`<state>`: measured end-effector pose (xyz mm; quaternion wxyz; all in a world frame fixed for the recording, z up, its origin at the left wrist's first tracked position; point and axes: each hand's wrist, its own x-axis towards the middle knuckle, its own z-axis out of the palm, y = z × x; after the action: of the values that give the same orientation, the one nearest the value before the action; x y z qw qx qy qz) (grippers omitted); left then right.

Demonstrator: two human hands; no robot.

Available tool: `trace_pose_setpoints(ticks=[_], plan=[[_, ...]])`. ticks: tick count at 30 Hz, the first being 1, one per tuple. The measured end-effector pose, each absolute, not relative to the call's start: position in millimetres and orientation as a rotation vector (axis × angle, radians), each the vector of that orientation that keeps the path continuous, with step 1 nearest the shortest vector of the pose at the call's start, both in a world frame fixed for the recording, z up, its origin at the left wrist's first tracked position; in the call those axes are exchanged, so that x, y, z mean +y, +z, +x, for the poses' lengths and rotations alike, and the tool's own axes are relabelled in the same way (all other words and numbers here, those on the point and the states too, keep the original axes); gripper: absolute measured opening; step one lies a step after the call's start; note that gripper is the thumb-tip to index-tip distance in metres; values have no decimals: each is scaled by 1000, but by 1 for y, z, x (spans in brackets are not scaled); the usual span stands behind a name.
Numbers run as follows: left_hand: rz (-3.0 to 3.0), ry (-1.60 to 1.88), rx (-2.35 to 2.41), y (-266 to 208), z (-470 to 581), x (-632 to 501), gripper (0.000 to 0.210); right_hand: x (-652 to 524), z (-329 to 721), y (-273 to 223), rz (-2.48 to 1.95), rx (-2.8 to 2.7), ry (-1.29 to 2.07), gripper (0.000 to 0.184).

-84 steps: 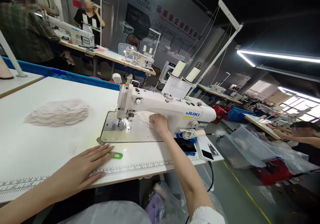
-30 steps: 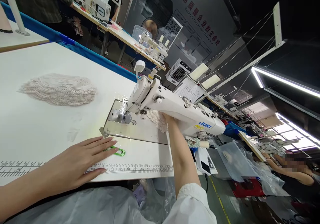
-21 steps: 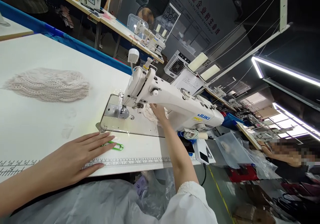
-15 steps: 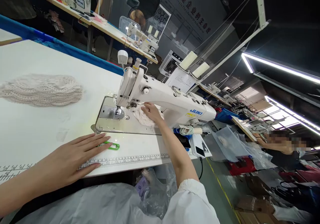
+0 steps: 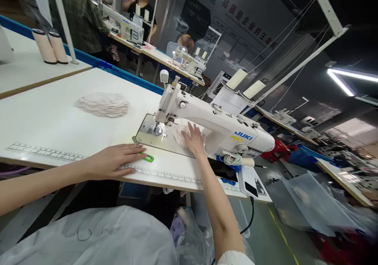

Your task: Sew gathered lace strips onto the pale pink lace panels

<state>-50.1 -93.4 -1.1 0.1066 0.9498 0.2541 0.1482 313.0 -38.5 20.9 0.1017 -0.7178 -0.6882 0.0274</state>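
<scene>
My left hand [image 5: 113,160] lies flat on the white table, fingers stretched out. Its fingertips partly cover a small green looped tool [image 5: 149,158], which looks like thread snips. Under the arm of the white sewing machine [image 5: 221,127], my right hand [image 5: 195,139] rests with fingers spread on a small pile of cream lace pieces [image 5: 178,134]. The hand hides part of that pile. The needle area [image 5: 156,129] and metal bed plate lie left of the lace. A larger stack of cream eyelet lace [image 5: 103,104] sits on the table left of the machine.
A printed ruler strip [image 5: 168,175] runs along the table's front edge. Coiled cord [image 5: 232,159], a dark phone [image 5: 223,169] and a white device [image 5: 249,182] lie at the right. Thread cones [image 5: 236,79] stand behind the machine. Other people are at the far tables.
The view has swung left, bringing thread cones and people on the left into sight. My right hand's fingers have spread over the lace; my left hand stays by the green tool.
</scene>
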Motion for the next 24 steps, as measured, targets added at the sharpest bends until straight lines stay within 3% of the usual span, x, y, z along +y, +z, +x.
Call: trace_pose_setpoints(ticks=[6,13,20,24], plan=[[2804,381,780,7,-50,-98,58,-25,293,12,-2064,-2071,124,50],[3016,439,557,-3,-51,-87,73,-30,295,8,-1984,-2001,-211,59],[3015,379,537,12,-44,-101,65,-35,292,9,-1757,-2043,-330,41],[3036,441,478,16,-42,-102,56,-24,296,1,-1544,-2057,-348,40]])
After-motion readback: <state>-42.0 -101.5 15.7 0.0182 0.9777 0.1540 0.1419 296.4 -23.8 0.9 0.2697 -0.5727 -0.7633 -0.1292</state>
